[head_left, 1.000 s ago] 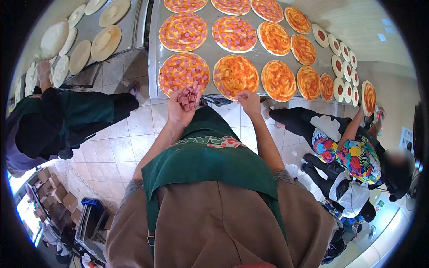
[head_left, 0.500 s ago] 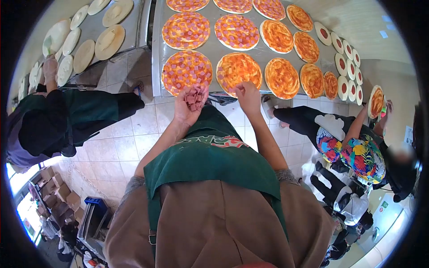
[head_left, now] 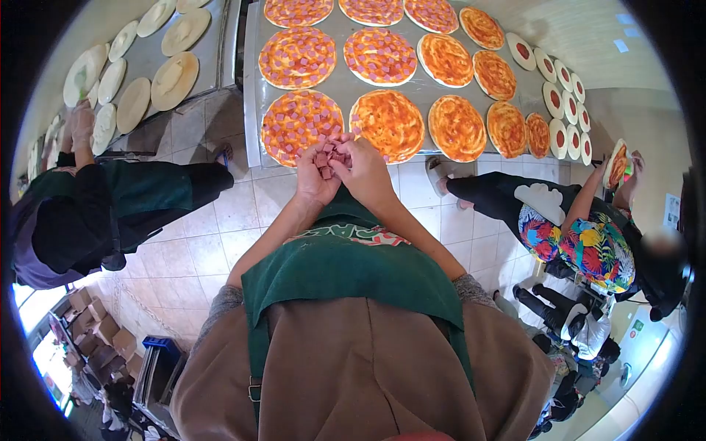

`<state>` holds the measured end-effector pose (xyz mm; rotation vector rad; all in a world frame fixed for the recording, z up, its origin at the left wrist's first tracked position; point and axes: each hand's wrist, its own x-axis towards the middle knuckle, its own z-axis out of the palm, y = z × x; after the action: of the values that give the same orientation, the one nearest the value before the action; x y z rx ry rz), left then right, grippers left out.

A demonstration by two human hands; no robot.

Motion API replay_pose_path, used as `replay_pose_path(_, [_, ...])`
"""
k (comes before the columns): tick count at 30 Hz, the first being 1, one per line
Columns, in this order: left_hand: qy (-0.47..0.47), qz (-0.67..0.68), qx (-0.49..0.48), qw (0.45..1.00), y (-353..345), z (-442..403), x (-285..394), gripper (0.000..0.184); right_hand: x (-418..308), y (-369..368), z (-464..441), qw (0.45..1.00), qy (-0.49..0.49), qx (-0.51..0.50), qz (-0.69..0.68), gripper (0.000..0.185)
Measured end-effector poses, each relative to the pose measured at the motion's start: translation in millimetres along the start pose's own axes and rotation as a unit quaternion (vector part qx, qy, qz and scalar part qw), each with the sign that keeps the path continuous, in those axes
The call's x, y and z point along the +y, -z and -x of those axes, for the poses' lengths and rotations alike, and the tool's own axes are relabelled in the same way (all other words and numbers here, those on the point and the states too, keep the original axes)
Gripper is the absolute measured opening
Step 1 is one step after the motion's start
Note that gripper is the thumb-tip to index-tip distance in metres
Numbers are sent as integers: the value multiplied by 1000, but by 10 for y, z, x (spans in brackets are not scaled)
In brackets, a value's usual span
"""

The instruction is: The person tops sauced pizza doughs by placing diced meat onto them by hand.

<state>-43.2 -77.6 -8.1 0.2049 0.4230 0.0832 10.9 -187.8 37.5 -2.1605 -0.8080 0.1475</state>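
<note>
My left hand (head_left: 312, 186) is cupped palm up around a heap of pink diced ham (head_left: 327, 163), in front of the table's near edge. The fingers of my right hand (head_left: 365, 173) are bent together into that heap, pinching at the cubes. Just beyond my left hand lies a pizza (head_left: 301, 121) dotted with ham cubes over sauce and cheese. Beside it, past my right hand, is a pizza (head_left: 390, 121) spread with orange-red sauce, with few or no cubes visible on it.
The metal table (head_left: 254, 110) carries several more pizzas, and sauce-spotted dough rounds (head_left: 553, 99) on the right. A second table (head_left: 213, 55) at left holds pale dough rounds. One person (head_left: 66, 206) works at left; another (head_left: 581, 235) at right holds a sauced base (head_left: 616, 165).
My right hand has moved left, from over the sauced pizza into the ham in my left palm. The view has shifted slightly. The person at left has brought both hands together over a dough round.
</note>
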Motion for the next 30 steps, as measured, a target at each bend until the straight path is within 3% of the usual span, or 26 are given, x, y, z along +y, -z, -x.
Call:
replay_pose_path(3, [6, 29, -10, 1000, 55, -45, -47, 34, 91, -4, -19, 998, -44, -35, -35, 21])
replay_pose_path(4, [4, 32, 0, 999, 44, -45, -59, 34, 138, -9, -27, 990, -73, -40, -110, 21])
replay_pose_path(9, [2, 38, 37, 999, -169, -9, -34, 34, 155, 244, -116, 877, -273, -93, -385, 20])
replay_pose_path(13, [15, 42, 51, 998, -117, -79, -69, 30, 370, 243, -125, 797, -308, -102, -509, 12])
replay_pose_path(16, [17, 36, 76, 996, -132, -131, -96, 27, 403, 282, -142, 770, -321, -92, -544, 10])
replay_pose_path(19, [13, 28, 78, 996, -178, -197, -114, 27, 536, 270, -131, 727, -257, -109, -628, 19])
replay_pose_path(22, [12, 26, 68, 997, -187, -275, -128, 27, 564, 315, -131, 690, -263, -85, -669, 17])
replay_pose_path(30, [23, 36, 70, 997, -204, -258, -128, 26, 663, 454, -102, 749, -284, -85, -593, 27])
